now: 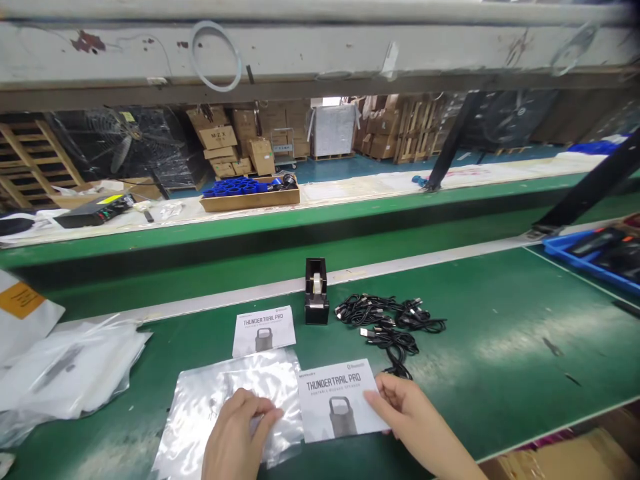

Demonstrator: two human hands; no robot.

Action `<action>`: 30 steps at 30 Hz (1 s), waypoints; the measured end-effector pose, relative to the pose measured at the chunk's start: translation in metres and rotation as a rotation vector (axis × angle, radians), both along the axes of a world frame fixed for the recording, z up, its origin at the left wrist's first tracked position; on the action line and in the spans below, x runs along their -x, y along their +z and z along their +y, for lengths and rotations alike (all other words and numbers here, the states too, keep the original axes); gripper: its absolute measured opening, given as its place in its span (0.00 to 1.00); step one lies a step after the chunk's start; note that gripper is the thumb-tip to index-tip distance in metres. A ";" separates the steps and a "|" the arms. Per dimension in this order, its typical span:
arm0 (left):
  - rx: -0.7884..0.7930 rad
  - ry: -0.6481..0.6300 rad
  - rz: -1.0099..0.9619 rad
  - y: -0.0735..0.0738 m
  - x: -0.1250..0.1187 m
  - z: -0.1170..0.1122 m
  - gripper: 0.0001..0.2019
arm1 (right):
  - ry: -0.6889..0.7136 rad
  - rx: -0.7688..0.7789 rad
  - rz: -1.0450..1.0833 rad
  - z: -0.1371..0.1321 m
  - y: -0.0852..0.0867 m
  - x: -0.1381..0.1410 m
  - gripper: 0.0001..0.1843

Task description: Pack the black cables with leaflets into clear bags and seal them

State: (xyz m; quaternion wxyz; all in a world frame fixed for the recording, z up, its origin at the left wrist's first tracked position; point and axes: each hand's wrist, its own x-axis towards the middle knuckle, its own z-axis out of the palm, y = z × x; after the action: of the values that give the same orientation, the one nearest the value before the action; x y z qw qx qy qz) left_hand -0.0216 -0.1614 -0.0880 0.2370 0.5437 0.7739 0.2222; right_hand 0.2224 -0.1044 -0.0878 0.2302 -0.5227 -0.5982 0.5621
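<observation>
My right hand pinches the right edge of a white "Thunder Trail Pro" booklet lying on the green table. My left hand rests with curled fingers on a clear plastic bag, gripping its right side next to the booklet. A second identical booklet lies just behind the bag. A pile of black cables sits behind and to the right of the held booklet, beside a black tape dispenser.
A heap of clear plastic bags lies at the left. A blue tray with dark items sits at the far right. Beyond the green conveyor, a cardboard tray of blue parts stands on the far bench. Cardboard shows at the bottom right.
</observation>
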 end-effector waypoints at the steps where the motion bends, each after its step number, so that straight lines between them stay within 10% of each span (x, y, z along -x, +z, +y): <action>1: -0.020 0.001 0.000 -0.001 0.000 -0.001 0.12 | -0.015 0.020 0.034 0.000 0.001 0.003 0.16; 20: -0.150 0.001 0.063 0.002 -0.007 -0.013 0.15 | -0.249 -0.026 0.130 -0.019 -0.015 0.041 0.17; 30: -0.325 0.013 0.141 -0.012 -0.013 -0.018 0.12 | -0.016 0.338 0.123 -0.034 0.001 0.037 0.14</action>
State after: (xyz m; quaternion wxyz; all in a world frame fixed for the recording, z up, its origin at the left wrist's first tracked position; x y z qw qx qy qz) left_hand -0.0091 -0.1797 -0.1005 0.0894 0.5842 0.7458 0.3073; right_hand 0.1850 -0.1389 -0.0872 0.1797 -0.5232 -0.4758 0.6838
